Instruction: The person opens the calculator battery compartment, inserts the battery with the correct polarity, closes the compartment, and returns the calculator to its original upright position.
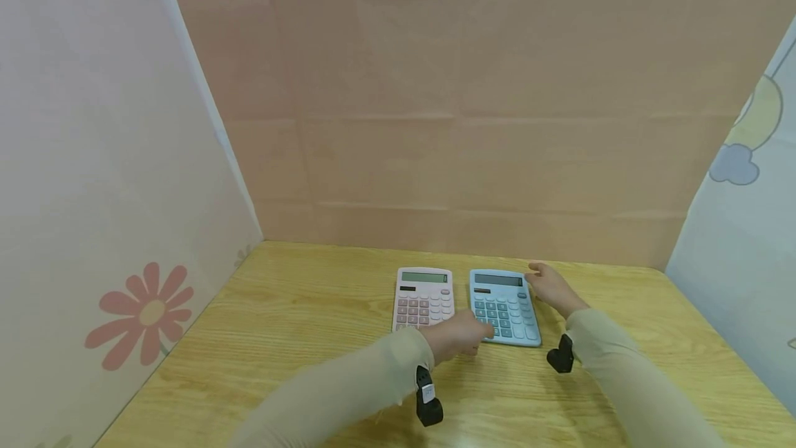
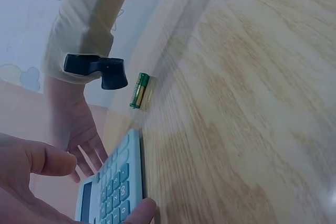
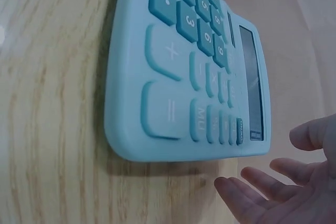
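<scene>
A light blue calculator (image 1: 506, 308) lies face up on the wooden table. My left hand (image 1: 457, 334) is at its lower left corner; in the left wrist view, one finger (image 2: 143, 211) reaches its near edge and the thumb stands apart above the keys. On the other side my right hand (image 1: 553, 289) is beside the upper right edge. Its fingers (image 3: 262, 184) are spread and loosely bent, with a gap to the calculator (image 3: 126, 103) in the right wrist view. To the left lies a pink calculator (image 1: 425, 292), its lower part hidden behind my left hand.
A green and gold battery (image 2: 139, 91) lies on the table near the right forearm in the left wrist view, with what looks like clear wrapping beside it. A brown cloth wall (image 1: 460, 123) closes off the back. Patterned panels (image 1: 124, 157) stand at both sides.
</scene>
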